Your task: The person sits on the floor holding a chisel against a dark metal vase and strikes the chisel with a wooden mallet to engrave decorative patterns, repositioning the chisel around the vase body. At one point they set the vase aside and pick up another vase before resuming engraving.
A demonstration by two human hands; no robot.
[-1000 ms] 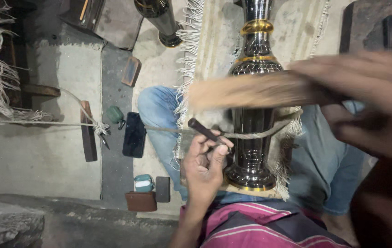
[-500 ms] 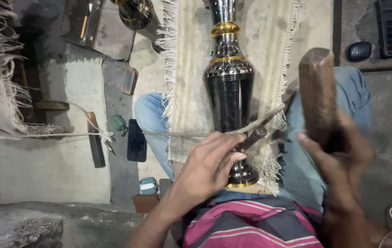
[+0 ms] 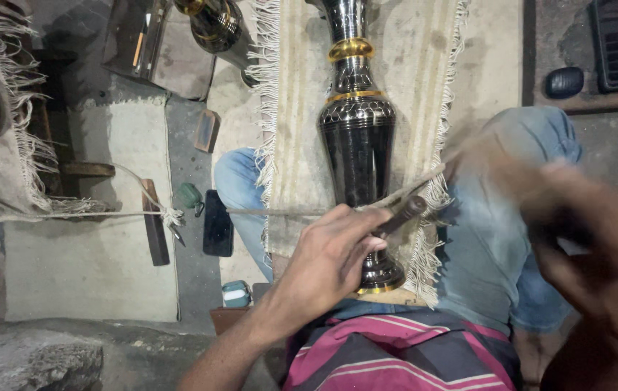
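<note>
- The tall dark metal vase (image 3: 358,137) lay on its side across the person's lap. Its foot was near the belly and its gold-ringed neck pointed to 12 o'clock.
- The vase rested on a pale cloth with fringes (image 3: 294,108), spread over the blue jeans (image 3: 490,239).
- The left hand (image 3: 327,264) was closed around a thin dark tool (image 3: 399,215). The tool's tip sat against the lower body of the vase, at about 5 o'clock from its middle.
- The right hand (image 3: 577,239) was at 3 o'clock from the vase. It was a blur, so I cannot tell if it was clenched or what it held.
- A thin string (image 3: 280,212) ran from 9 o'clock across the floor toward the vase.
- To do this well, I think the left hand should keep the tool tip steady on one spot and tilted the same way. Any tap should land square on the tool's end, not on the fingers. The legs should keep the vase from rolling.
- At 9 o'clock from the vase a dark phone (image 3: 217,223) lay on the floor. Just past it was a flat wooden stick (image 3: 154,224).
- A small green thing (image 3: 190,195) sat between them, a bit higher up.
- At 11 o'clock a second dark vase (image 3: 218,29) lay near the cloth's edge.
- At 2 o'clock a small black oval thing (image 3: 564,82) sat on the floor.
- The person wore a striped shirt (image 3: 396,355), at 6 o'clock.
</note>
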